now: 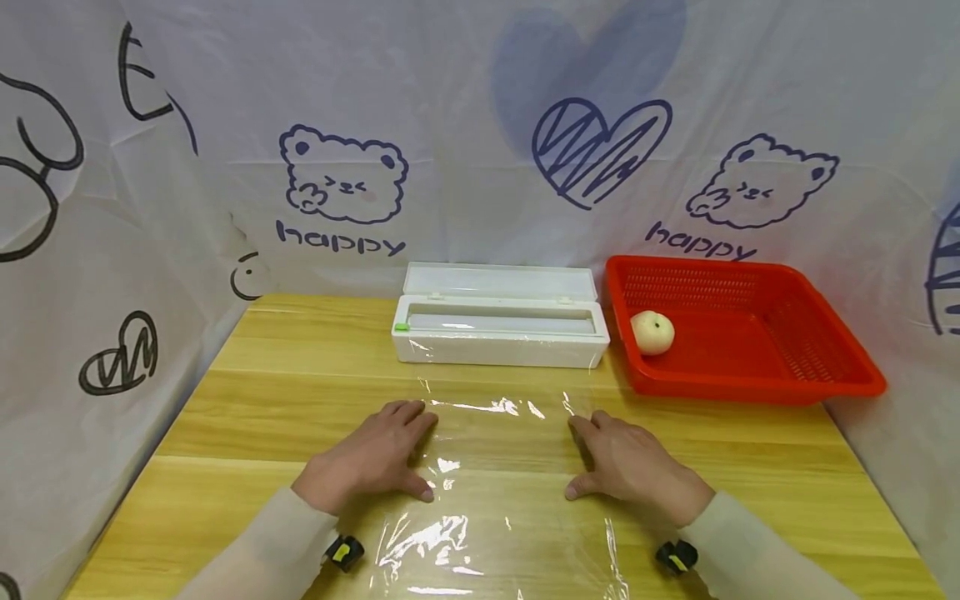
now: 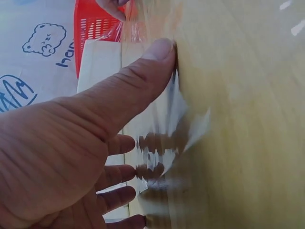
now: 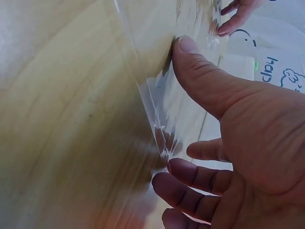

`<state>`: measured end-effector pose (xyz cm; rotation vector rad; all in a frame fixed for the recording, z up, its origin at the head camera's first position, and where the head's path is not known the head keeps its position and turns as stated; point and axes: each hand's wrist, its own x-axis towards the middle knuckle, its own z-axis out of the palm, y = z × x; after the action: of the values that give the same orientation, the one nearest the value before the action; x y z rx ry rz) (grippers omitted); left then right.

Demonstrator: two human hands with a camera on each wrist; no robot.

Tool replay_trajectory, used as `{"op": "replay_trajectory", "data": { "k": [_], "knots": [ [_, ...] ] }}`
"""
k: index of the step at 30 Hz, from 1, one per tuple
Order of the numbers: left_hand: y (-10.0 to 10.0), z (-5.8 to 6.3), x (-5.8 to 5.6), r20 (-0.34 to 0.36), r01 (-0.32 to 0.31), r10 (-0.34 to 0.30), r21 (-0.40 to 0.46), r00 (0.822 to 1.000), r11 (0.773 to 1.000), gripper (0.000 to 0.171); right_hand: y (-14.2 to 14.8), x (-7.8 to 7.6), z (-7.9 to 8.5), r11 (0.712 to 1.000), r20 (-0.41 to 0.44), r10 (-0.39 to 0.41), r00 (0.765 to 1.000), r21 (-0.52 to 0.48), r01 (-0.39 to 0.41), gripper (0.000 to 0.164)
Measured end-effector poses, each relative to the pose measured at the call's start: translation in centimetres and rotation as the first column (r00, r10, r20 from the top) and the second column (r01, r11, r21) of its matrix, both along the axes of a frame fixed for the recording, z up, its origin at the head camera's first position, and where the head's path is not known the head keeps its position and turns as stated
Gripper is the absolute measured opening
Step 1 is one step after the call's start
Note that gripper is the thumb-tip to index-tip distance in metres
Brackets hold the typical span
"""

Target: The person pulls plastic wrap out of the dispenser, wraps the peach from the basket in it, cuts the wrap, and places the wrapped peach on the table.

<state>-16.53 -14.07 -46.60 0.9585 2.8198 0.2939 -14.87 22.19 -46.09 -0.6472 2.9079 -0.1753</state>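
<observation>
A clear sheet of plastic wrap (image 1: 498, 500) lies on the wooden table, shiny and creased in places. My left hand (image 1: 375, 454) is at its left edge, thumb and fingers spread apart. Across from it, my right hand (image 1: 630, 462) is at the right edge in much the same pose. In the left wrist view, the left thumb (image 2: 152, 59) touches the wrinkled film. The right wrist view has the right thumb (image 3: 188, 47) and fingertips by a folded film edge (image 3: 155, 107). Neither hand grips anything.
Behind the film stands a white wrap dispenser box (image 1: 498, 348), lid raised, with a roll inside. A red plastic basket (image 1: 735, 390) at the back right holds a pale round fruit (image 1: 652, 333). A printed cloth (image 1: 465, 108) hangs behind and beside the table.
</observation>
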Motion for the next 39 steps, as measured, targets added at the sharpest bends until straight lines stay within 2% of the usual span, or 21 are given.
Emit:
{"op": "replay_trajectory", "data": {
  "k": [3, 6, 11, 14, 16, 20, 23, 30, 34, 39],
  "knots": [
    [0.0, 0.1, 0.0, 0.008, -0.003, 0.003, 0.018, 1.000, 1.000, 0.104, 0.1, 0.0, 0.1, 1.000, -0.001, -0.010, 1.000, -0.017, 0.010, 0.093],
    [0.0, 0.3, 0.2, 0.011, -0.009, 0.009, 0.044, 1.000, 0.999, 0.100, 0.2, 0.0, 0.3, 0.999, -0.016, -0.029, 0.999, -0.038, 0.028, 0.074],
    [-0.1, 0.7, 0.5, -0.011, -0.040, 0.041, 0.096, 0.999, 0.995, 0.087, 0.4, -0.3, 1.2, 0.994, -0.144, -0.066, 0.987, -0.101, 0.051, 0.054],
    [0.1, 0.9, 0.4, -0.042, -0.062, 0.068, 0.131, 0.997, 0.989, 0.073, 0.8, -0.8, 2.1, 0.982, -0.262, -0.096, 0.960, -0.180, 0.049, 0.033],
    [0.3, 1.1, 0.3, -0.064, -0.076, 0.088, 0.162, 0.994, 0.984, 0.061, 1.0, -1.2, 2.9, 0.974, -0.345, -0.120, 0.931, -0.225, 0.042, 0.019],
    [0.5, 1.3, 0.0, -0.083, -0.099, 0.121, 0.224, 0.989, 0.970, 0.042, 1.8, -2.1, 4.9, 0.960, -0.439, -0.189, 0.879, -0.272, 0.070, 0.011],
    [0.6, 1.4, -0.1, -0.076, -0.115, 0.138, 0.246, 0.988, 0.962, 0.038, 2.6, -3.0, 6.4, 0.954, -0.440, -0.238, 0.866, -0.274, 0.124, 0.014],
    [0.2, 1.3, -0.5, -0.065, -0.116, 0.138, 0.266, 0.988, 0.957, 0.038, 5.2, -6.2, 9.0, 0.935, -0.363, -0.332, 0.870, -0.250, 0.252, 0.019],
    [0.2, 1.0, -0.6, -0.046, -0.113, 0.130, 0.270, 0.990, 0.956, 0.044, 6.4, -8.4, 9.7, 0.919, -0.275, -0.382, 0.882, -0.212, 0.332, 0.025],
    [0.3, 0.5, -0.8, -0.016, -0.119, 0.128, 0.272, 0.992, 0.955, 0.059, 7.2, -10.9, 9.7, 0.897, -0.133, -0.432, 0.892, -0.166, 0.409, 0.036]
  ]
}}
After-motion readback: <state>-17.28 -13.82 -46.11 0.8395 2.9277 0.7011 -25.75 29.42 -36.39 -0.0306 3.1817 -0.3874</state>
